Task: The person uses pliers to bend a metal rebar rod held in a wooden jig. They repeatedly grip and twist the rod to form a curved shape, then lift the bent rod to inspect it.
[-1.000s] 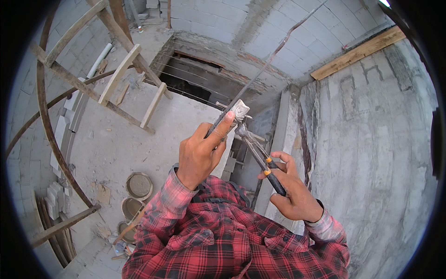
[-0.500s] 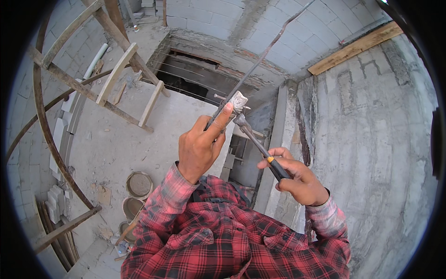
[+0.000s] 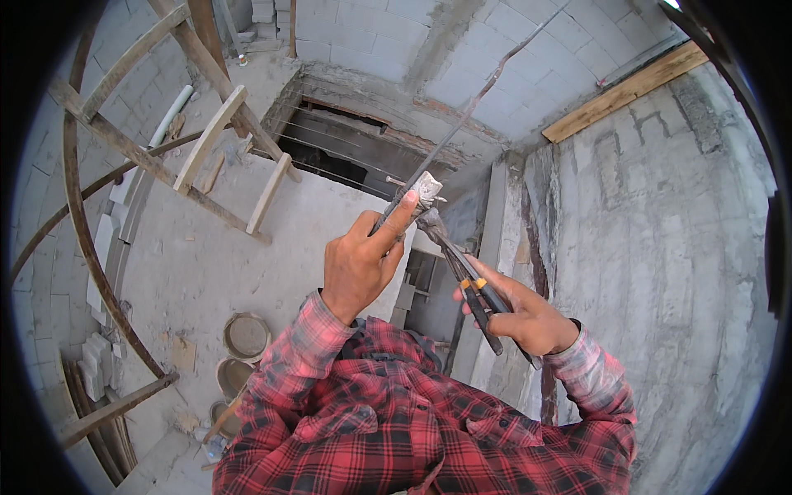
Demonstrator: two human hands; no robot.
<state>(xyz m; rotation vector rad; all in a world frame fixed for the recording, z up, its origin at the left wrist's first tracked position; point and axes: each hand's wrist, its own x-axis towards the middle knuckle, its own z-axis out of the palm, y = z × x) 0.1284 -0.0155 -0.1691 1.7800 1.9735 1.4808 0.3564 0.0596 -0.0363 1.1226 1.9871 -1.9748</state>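
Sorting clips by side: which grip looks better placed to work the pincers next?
Right, probably: the right grip has the pincers by their handles, head near the whitish piece, while the left grip holds the metal rod.

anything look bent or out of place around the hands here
Yes, the long, thin rod in the left hand looks odd: it kinks partway up, beyond the whitish piece near the index fingertip, so its far part runs out of line.

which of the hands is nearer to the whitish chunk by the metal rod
Left. The left hand has its index fingertip at the whitish chunk; the right hand is farther off, below and to the right, holding the pliers.
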